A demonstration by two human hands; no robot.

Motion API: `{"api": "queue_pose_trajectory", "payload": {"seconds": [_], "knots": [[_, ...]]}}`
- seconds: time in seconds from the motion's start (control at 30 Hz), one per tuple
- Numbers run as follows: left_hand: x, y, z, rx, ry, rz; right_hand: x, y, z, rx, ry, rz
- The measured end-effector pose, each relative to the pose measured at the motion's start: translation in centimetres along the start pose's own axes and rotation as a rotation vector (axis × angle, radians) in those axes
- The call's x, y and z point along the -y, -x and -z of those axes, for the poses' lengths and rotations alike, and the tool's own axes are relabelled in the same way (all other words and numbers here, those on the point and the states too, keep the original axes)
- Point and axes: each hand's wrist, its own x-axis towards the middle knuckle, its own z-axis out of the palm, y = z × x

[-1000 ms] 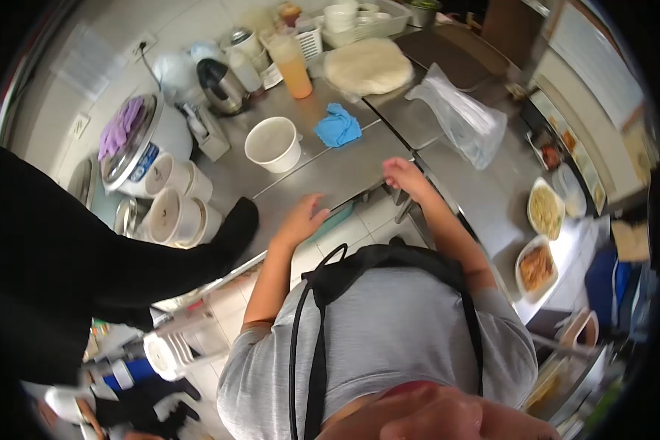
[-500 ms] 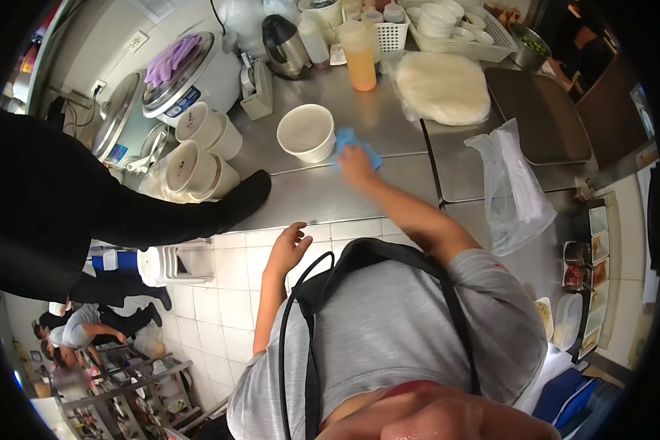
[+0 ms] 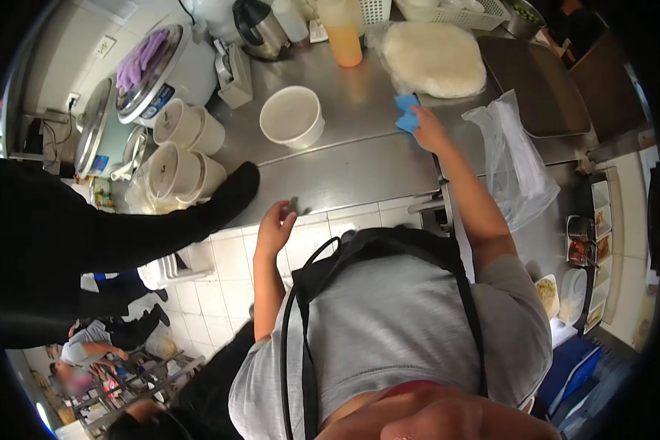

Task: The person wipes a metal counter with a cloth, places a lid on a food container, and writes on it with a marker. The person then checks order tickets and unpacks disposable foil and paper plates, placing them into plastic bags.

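Note:
On the steel counter [image 3: 345, 172], my right hand [image 3: 429, 130] presses on a blue cloth [image 3: 407, 114], with its fingers closed over the cloth's right side. My left hand [image 3: 275, 227] is off the counter's front edge, fingers apart and nothing in it. A white round tub [image 3: 292, 117] with a pale top stands on the counter, left of the cloth. Behind the cloth lies a plastic bag of something flat and white [image 3: 433, 59]. To the right is a clear plastic bag [image 3: 517, 161].
A person's dark sleeve [image 3: 198, 205] reaches in from the left beside stacked tubs [image 3: 176, 172]. Farther back are a large lidded pot [image 3: 176, 73], a kettle [image 3: 264, 33] and an orange bottle [image 3: 342, 40]. A dark tray [image 3: 539, 88] lies at the right.
My right hand first came down on the blue cloth beside the tub, then moved right with it, away from the tub. My left hand stays low, near the front edge.

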Motion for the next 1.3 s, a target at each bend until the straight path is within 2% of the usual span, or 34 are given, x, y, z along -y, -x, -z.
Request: {"api": "queue_pose_trajectory", "payload": {"seconds": [0.07,0.1,0.17,0.23,0.27,0.3,0.33,0.4,0.5,0.6,0.67,0.73,0.8,0.9,0.93,1.0,1.1,1.2,1.27,1.3], "knots": [[0.9,-0.4,-0.6,0.0,0.05,-0.017,-1.6,1.0,-3.2,-0.115,0.266,-0.119],[0.1,-0.4,-0.3,0.031,0.028,0.016,0.6,1.7,-3.6,-0.141,0.3,-0.137],[0.8,-0.3,-0.4,0.031,0.044,0.021,3.0,3.6,-6.7,-0.068,0.145,0.115],[1.2,0.0,0.1,0.016,0.055,0.04,7.9,6.6,-9.2,0.206,-0.04,0.306],[1.6,0.3,0.3,-0.017,0.066,0.047,11.0,7.2,-8.5,0.391,-0.22,0.536],[1.9,0.6,0.6,-0.05,0.075,0.049,12.7,8.2,-10.5,0.536,-0.516,0.562],[2.1,0.6,0.9,-0.085,0.083,0.045,14.8,8.1,-10.7,0.611,-0.642,0.54],[2.0,1.3,2.0,-0.119,0.09,0.065,17.4,5.4,-11.6,0.572,-0.54,0.471],[2.4,2.1,2.8,-0.149,0.125,0.084,17.8,1.1,-15.6,0.162,-0.451,0.48],[2.8,1.7,2.7,-0.12,0.163,0.122,16.8,2.2,-16.0,0.367,-0.121,0.609],[2.3,0.5,2.6,-0.111,0.184,0.083,16.6,4.2,-14.5,0.549,-0.123,0.704],[1.9,-1.4,2.5,-0.105,0.257,0.017,15.1,5.7,-12.5,0.555,-0.277,0.837],[1.0,-4.1,2.5,-0.125,0.294,-0.048,12.6,5.0,-9.5,0.629,-0.296,0.768],[0.7,-9.6,1.8,-0.246,0.256,-0.112,8.3,2.4,-3.9,0.489,-0.073,0.537],[0.5,-11.5,1.4,-0.278,0.354,-0.038,6.8,1.5,-2.5,0.435,0.003,0.455],[-0.1,-15.0,0.5,-0.336,0.554,0.106,4.8,0.4,0.7,0.488,0.189,0.244],[0.6,-18.0,-2.7,-0.338,0.63,0.138,4.1,-1.1,2.4,0.611,0.447,0.04],[-1.0,-17.3,-5.2,-0.434,0.862,0.118,4.4,-1.7,1.3,0.293,0.173,0.275],[0.3,-16.9,-7.6,-0.448,0.824,0.03,8.2,-2.9,1.2,0.324,0.196,0.307],[0.1,-16.3,-8.3,-0.447,0.818,0.018,9.7,-3.1,0.1,0.249,0.209,0.323]]}}
